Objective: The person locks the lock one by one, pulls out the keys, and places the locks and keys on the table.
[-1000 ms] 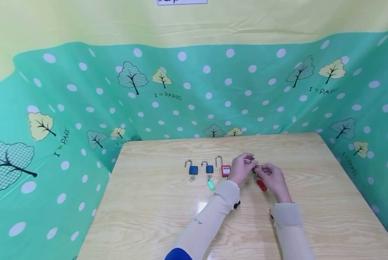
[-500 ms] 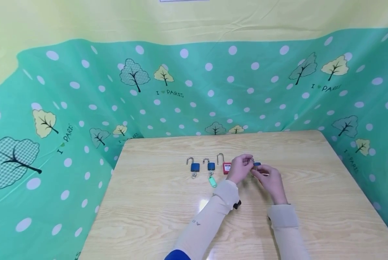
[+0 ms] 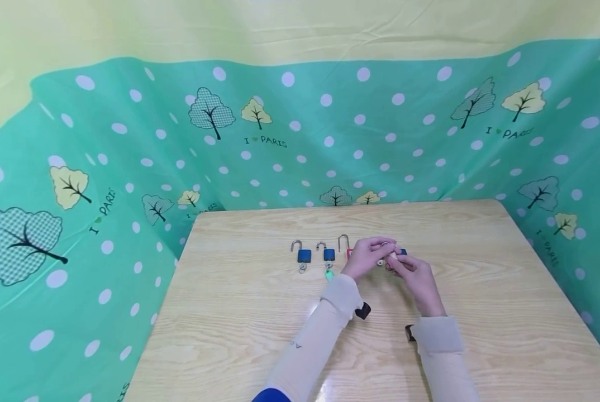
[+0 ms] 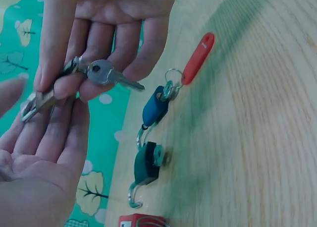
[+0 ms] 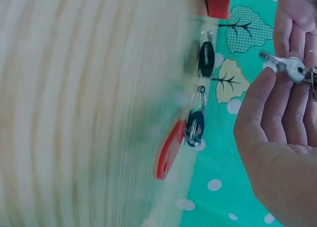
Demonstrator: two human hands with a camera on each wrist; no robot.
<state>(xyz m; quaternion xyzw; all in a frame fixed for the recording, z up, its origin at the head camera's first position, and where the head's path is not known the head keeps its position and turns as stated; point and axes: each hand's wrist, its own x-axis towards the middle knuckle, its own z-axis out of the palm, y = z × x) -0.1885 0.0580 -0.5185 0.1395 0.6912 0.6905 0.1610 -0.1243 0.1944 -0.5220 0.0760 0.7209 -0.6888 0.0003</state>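
Fingers and thumb of the right hand pinch the keys between both hands, probably to steady them; the left hand, fingers straighter, thumb apart, seems to prop them. Locks lie in a row, likely for easy reach.

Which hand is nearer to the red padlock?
The left. The left hand is just to the right of the red padlock in the head view, covering part of it. The right hand is farther right, beyond the left one.
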